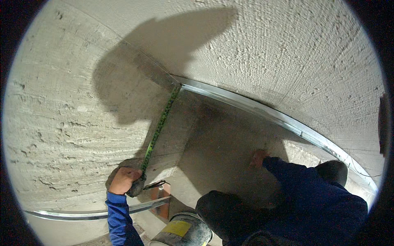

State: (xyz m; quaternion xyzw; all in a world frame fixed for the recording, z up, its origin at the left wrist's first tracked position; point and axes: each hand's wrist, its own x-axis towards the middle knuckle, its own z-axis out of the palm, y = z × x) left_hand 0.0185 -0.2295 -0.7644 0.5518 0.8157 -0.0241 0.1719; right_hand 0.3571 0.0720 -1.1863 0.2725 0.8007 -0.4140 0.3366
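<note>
My left hand [123, 181] is closed around the dark case of a tape measure [136, 187], close to the rough wall on the left. From the case, a green tape blade [161, 124] runs out straight along the base of that wall to the far corner. Its far end lies beside the end of a metal channel [246, 105]. A dark wrist strap [156, 185] hangs off the case. My right hand [258, 158] is low over the shadowed floor, nearest to the metal channel on the right. It is dim, and its fingers do not show clearly.
Rough concrete walls [61, 123] meet at the far corner. Another metal channel [82, 214] lies at lower left, its end over an orange-brown flat piece [163, 205]. A dusty bucket [193, 229] with a yellow label stands near my knee [219, 209]. Shadows darken the floor [221, 151].
</note>
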